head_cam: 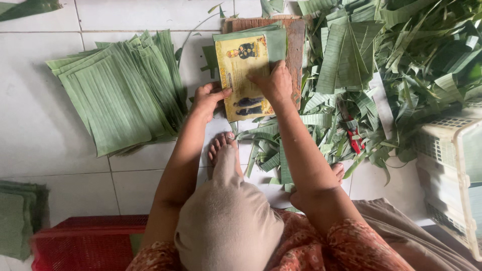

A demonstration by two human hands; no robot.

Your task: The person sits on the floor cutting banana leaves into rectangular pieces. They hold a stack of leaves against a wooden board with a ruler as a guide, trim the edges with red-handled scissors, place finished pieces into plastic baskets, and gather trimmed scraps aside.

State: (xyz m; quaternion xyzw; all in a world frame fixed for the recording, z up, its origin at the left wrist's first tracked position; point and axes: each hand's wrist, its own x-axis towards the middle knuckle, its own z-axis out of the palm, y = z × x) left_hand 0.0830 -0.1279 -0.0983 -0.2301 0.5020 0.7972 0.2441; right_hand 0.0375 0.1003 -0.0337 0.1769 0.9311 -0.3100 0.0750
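Observation:
A yellow printed card (242,65) lies on top of cut green banana leaf pieces (275,41), which rest on a wooden board (296,47). My left hand (208,98) grips the card's lower left edge with thumb on top. My right hand (273,83) presses flat on the card's right side. My bare foot (221,145) rests on the white tiled floor just below the card.
A fanned stack of trimmed leaf sheets (123,88) lies to the left. Leaf scraps and strips (396,55) pile up on the right, with a red-handled tool (354,138) among them. A white plastic crate (452,165) stands at right, a red basket (88,243) at lower left.

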